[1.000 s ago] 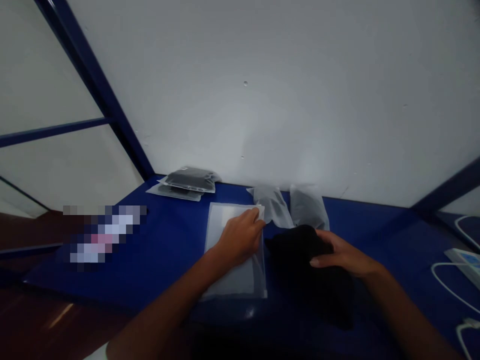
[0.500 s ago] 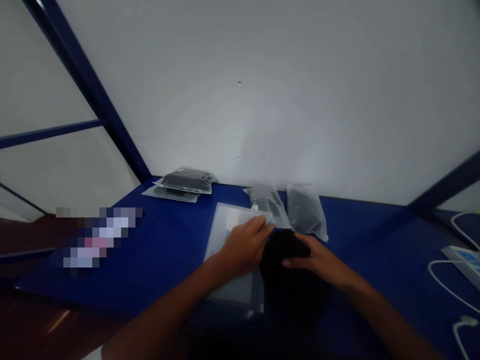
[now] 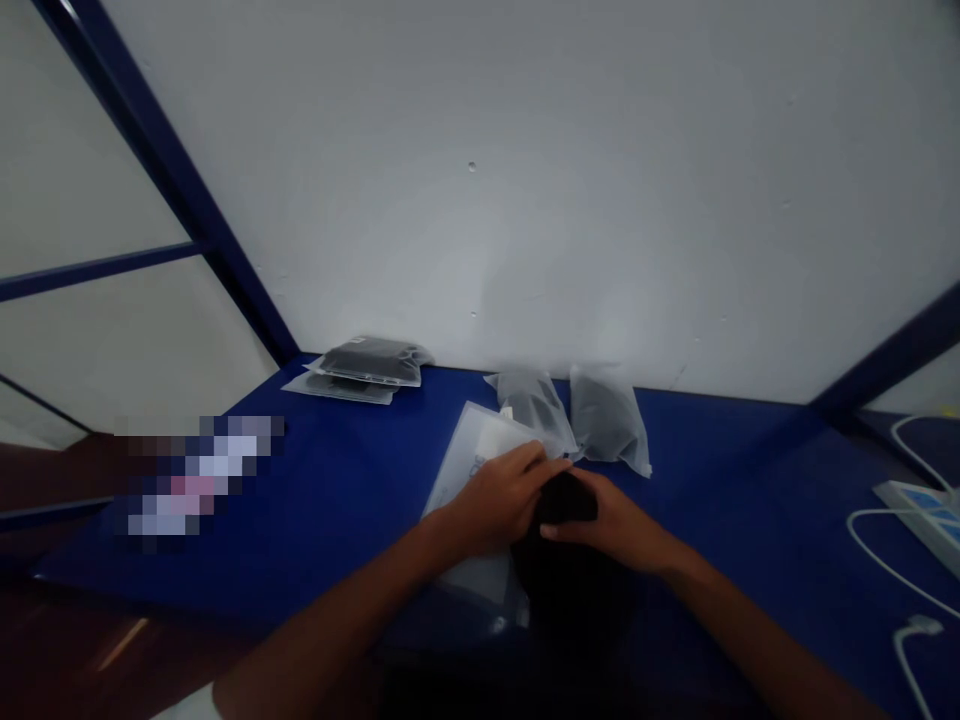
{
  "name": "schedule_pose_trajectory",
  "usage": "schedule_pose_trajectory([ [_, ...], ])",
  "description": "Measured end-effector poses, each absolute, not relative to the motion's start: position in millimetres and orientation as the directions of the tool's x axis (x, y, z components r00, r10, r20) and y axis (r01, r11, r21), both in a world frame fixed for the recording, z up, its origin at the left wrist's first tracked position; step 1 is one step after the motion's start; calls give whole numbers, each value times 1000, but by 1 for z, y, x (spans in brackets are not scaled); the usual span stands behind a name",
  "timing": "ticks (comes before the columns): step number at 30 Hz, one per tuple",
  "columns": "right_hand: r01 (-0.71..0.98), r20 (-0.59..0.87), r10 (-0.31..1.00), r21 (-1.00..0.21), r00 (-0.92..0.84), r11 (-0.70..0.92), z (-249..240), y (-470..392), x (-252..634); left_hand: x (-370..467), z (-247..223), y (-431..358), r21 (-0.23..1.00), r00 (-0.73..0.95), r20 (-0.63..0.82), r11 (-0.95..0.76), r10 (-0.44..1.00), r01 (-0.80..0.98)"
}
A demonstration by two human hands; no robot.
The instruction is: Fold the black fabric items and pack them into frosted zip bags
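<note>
My left hand [image 3: 506, 495] is closed on the upper right edge of a flat, translucent plastic bag [image 3: 471, 450] with a pale printed patch. My right hand [image 3: 622, 520] grips a bundle of black cloth [image 3: 564, 560], thumb on the near side and fingers behind. The bundle's top meets the bag's edge, where the fingertips of both hands come close together. Whether any cloth is inside the bag cannot be made out. The bundle's lower part fades into the dark.
Two filled frosted bags [image 3: 532, 400] [image 3: 609, 415] lie against the wall, just beyond my hands. A stack of bags with dark contents [image 3: 367, 362] rests at the back left of the blue table [image 3: 337, 480]. White cables [image 3: 855, 545] and a power strip [image 3: 919, 520] are at right.
My right hand has moved left with the black cloth, bringing it against the bag. The bag's top has shifted right and tilted under my left hand.
</note>
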State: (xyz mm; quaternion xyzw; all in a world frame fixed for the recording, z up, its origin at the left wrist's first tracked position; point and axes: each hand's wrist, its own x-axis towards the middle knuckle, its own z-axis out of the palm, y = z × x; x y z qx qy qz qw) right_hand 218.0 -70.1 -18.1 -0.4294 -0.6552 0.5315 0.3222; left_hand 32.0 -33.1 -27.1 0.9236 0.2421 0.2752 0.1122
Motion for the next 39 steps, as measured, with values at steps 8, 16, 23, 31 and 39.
schedule_pose_trajectory([
  [8, 287, 175, 954, -927, -242, 242, -36, -70, 211, 37, -24, -43, 150, 743, 572, -935, 347, 322],
  [16, 170, 287, 942, -951, 176, 258, -32, -63, 210, 35, -24, -39, -15, 615, 690, -842, 382, 540],
  [23, 200, 283, 937, -949, 208, 242, -37, -59, 213, 38, -28, -37, -59, 671, 588, -803, 452, 592],
  [31, 289, 371, 917, -903, 146, 319, -49, -59, 218, 47, -29, -50, -136, 727, 628, -881, 278, 454],
  [39, 191, 340, 843, -940, 417, 284, -53, -57, 213, 49, -33, -54, -1, 691, 605, -867, 396, 498],
])
